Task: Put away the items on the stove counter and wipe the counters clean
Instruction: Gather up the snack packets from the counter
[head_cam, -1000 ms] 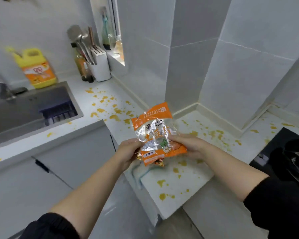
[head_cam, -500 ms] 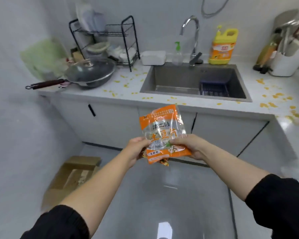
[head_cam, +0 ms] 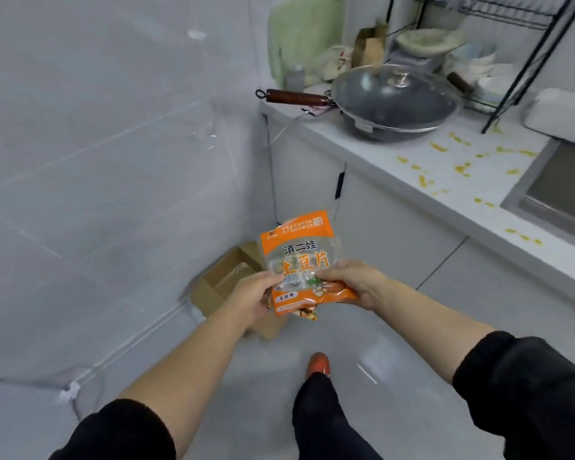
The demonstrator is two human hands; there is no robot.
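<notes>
An orange and clear snack packet (head_cam: pixel 299 257) is held upright in front of me, above the floor. My left hand (head_cam: pixel 254 295) grips its lower left edge and my right hand (head_cam: pixel 356 283) grips its lower right side, thumbs on the front. A smaller wrapper pokes out beneath the packet. Behind and below the packet an open cardboard box (head_cam: pixel 228 280) sits on the floor in the corner. The white counter (head_cam: pixel 412 161) to the right is spattered with yellow stains.
A lidded wok (head_cam: pixel 395 101) with a brown handle stands on the counter's left end. Behind it are a black dish rack (head_cam: pixel 518 44) with bowls and a green cloth (head_cam: pixel 299 31). The sink edge (head_cam: pixel 545 207) shows far right. My leg and orange shoe (head_cam: pixel 318 365) stand on the grey floor.
The view has swung left, from the stove corner past the sink to the counter's end and the floor box. Both hands still hold the packet the same way.
</notes>
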